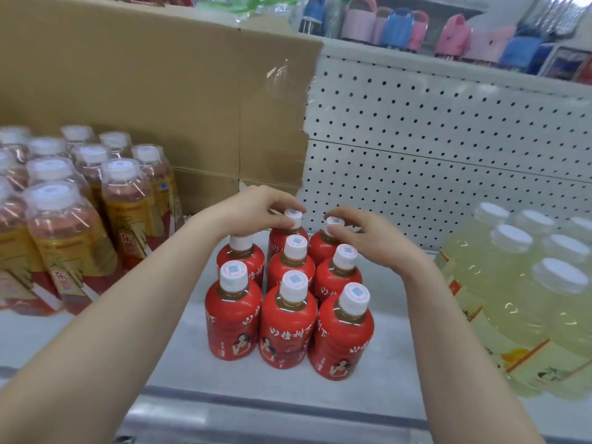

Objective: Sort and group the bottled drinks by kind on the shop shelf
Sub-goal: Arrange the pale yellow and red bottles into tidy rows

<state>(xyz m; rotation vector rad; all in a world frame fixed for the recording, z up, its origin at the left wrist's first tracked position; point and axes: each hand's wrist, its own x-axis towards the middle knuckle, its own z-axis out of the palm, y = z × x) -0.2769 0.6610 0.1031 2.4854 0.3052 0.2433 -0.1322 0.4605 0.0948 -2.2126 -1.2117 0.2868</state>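
Seemingly "山楂树下" on the red bottles (pixel 288 331).

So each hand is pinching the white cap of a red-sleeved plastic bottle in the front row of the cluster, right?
Not the front row: the head view shows the left hand and the right hand each pinching the white cap of a red-sleeved plastic bottle in the back row.
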